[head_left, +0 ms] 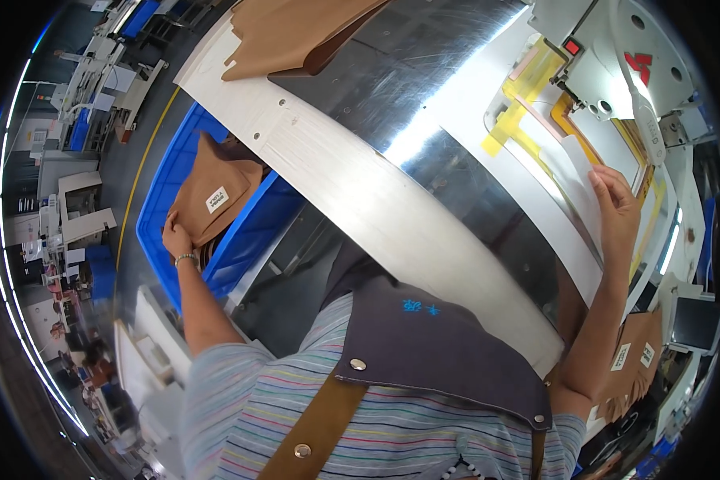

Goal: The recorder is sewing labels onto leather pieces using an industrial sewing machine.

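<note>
At the left, my left hand point(176, 238), with a beaded bracelet at the wrist, grips the near edge of a brown sheet-like piece point(230, 186) bearing a white label. That piece lies in a blue plastic bin point(252, 254), on top of other brown material. Over at the right, my right hand point(616, 204) has its fingers curled at the edge of a white sheet point(578, 172), which looks slightly lifted. Beside this sheet is a template with yellow tape point(528, 92) and an orange-yellow frame edge point(588, 144), under the head of a white sewing machine point(592, 60).
A stack of brown pieces point(296, 36) rests on the table's far end. The pale table edge point(336, 180) runs diagonally between my hands, alongside a shiny metal surface point(488, 200). More labelled brown pieces point(632, 352) hang at the lower right. Other workstations point(88, 208) stand beyond a yellow floor line.
</note>
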The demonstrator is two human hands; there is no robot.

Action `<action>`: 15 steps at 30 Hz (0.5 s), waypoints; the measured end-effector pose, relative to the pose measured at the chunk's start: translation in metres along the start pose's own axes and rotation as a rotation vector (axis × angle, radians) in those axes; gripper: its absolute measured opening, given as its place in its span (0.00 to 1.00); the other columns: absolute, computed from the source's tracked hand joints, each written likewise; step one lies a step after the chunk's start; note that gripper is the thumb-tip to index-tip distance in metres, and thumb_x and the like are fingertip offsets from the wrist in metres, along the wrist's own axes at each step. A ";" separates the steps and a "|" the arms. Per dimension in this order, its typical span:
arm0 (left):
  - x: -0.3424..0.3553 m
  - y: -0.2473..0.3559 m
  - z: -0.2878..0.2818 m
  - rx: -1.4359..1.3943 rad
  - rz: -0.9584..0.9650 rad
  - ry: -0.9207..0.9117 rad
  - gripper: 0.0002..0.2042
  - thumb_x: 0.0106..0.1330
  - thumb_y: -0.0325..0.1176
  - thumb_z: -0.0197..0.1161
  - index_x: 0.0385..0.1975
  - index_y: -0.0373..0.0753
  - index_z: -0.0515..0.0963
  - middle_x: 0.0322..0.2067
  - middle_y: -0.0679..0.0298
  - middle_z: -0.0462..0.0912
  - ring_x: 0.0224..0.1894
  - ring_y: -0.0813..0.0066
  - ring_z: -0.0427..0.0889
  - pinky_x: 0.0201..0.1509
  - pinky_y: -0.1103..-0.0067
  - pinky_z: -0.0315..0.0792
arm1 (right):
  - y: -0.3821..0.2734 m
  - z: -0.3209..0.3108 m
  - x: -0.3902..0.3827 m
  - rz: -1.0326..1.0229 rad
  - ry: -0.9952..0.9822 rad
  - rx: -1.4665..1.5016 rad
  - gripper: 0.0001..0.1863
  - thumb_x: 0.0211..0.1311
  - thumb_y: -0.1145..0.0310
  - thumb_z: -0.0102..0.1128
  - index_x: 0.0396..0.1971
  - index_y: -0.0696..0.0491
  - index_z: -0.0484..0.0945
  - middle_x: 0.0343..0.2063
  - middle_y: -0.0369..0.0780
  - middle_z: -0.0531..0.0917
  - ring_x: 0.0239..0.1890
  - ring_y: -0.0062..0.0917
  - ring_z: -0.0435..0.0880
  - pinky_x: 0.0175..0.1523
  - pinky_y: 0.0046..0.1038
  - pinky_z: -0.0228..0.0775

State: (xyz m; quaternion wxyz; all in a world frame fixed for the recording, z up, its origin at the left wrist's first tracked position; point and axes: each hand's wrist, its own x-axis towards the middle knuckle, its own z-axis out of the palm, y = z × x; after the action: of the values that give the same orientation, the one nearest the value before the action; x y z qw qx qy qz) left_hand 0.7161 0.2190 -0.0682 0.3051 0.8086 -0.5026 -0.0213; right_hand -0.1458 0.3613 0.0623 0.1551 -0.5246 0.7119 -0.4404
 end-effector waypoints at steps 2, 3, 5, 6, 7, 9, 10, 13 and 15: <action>-0.003 -0.031 -0.011 0.052 -0.122 0.005 0.22 0.66 0.23 0.51 0.55 0.38 0.88 0.52 0.48 0.90 0.59 0.59 0.88 0.66 0.73 0.76 | 0.002 -0.012 0.003 0.078 0.020 -0.004 0.10 0.74 0.67 0.69 0.45 0.59 0.90 0.39 0.34 0.89 0.41 0.16 0.83 0.50 0.21 0.76; -0.003 -0.046 -0.015 0.103 -0.226 -0.041 0.22 0.67 0.25 0.52 0.57 0.39 0.88 0.51 0.49 0.91 0.57 0.59 0.88 0.64 0.72 0.77 | 0.003 -0.020 0.004 0.202 0.019 0.027 0.11 0.75 0.67 0.68 0.47 0.59 0.89 0.39 0.34 0.88 0.41 0.17 0.84 0.50 0.22 0.77; -0.005 -0.075 -0.013 0.212 -0.262 -0.238 0.22 0.69 0.27 0.53 0.59 0.40 0.86 0.50 0.50 0.91 0.55 0.59 0.89 0.61 0.70 0.78 | 0.007 -0.032 0.004 0.211 0.009 0.106 0.12 0.77 0.65 0.67 0.50 0.58 0.88 0.39 0.33 0.88 0.38 0.16 0.84 0.49 0.21 0.77; -0.007 -0.084 -0.007 0.284 -0.207 -0.375 0.22 0.69 0.28 0.54 0.60 0.41 0.85 0.50 0.50 0.91 0.54 0.59 0.89 0.61 0.70 0.79 | 0.008 -0.041 0.004 0.206 -0.061 0.079 0.13 0.77 0.65 0.67 0.50 0.58 0.88 0.39 0.34 0.88 0.36 0.16 0.83 0.48 0.20 0.77; -0.009 -0.090 -0.002 0.377 -0.185 -0.503 0.22 0.70 0.28 0.54 0.62 0.42 0.85 0.49 0.50 0.91 0.53 0.59 0.89 0.61 0.69 0.79 | 0.010 -0.050 0.005 0.203 -0.152 0.118 0.13 0.77 0.65 0.67 0.50 0.58 0.88 0.38 0.35 0.88 0.35 0.15 0.83 0.47 0.19 0.77; -0.012 -0.088 0.012 0.564 -0.166 -0.396 0.23 0.74 0.38 0.55 0.67 0.47 0.81 0.59 0.49 0.86 0.61 0.52 0.84 0.67 0.60 0.75 | 0.012 -0.069 0.006 0.209 -0.152 -0.004 0.14 0.77 0.63 0.66 0.51 0.57 0.88 0.37 0.34 0.88 0.34 0.13 0.82 0.43 0.17 0.74; -0.012 -0.081 0.017 0.685 -0.202 -0.190 0.23 0.75 0.40 0.54 0.69 0.49 0.80 0.62 0.48 0.84 0.65 0.49 0.82 0.69 0.57 0.73 | 0.012 -0.080 0.008 0.264 -0.134 -0.026 0.15 0.77 0.61 0.66 0.51 0.57 0.88 0.36 0.34 0.88 0.34 0.12 0.81 0.40 0.16 0.71; 0.000 -0.047 0.023 0.612 -0.185 0.009 0.27 0.79 0.55 0.51 0.71 0.51 0.78 0.73 0.47 0.73 0.72 0.43 0.73 0.76 0.53 0.64 | 0.008 -0.109 0.014 0.324 -0.094 -0.100 0.16 0.77 0.60 0.66 0.52 0.56 0.87 0.32 0.30 0.86 0.32 0.09 0.79 0.33 0.16 0.63; 0.009 -0.021 0.039 -0.597 -0.466 -0.245 0.41 0.79 0.67 0.49 0.77 0.35 0.66 0.75 0.53 0.70 0.75 0.54 0.70 0.78 0.64 0.64 | 0.000 -0.130 0.014 0.377 -0.034 -0.104 0.15 0.76 0.61 0.67 0.51 0.56 0.87 0.31 0.30 0.85 0.31 0.08 0.78 0.33 0.16 0.62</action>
State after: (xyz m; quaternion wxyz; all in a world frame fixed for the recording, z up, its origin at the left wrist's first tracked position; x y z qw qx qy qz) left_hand 0.7240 0.1992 -0.1086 0.4515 0.7682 -0.3103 -0.3312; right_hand -0.2404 0.4092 0.1387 0.2196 -0.3965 0.8166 -0.3575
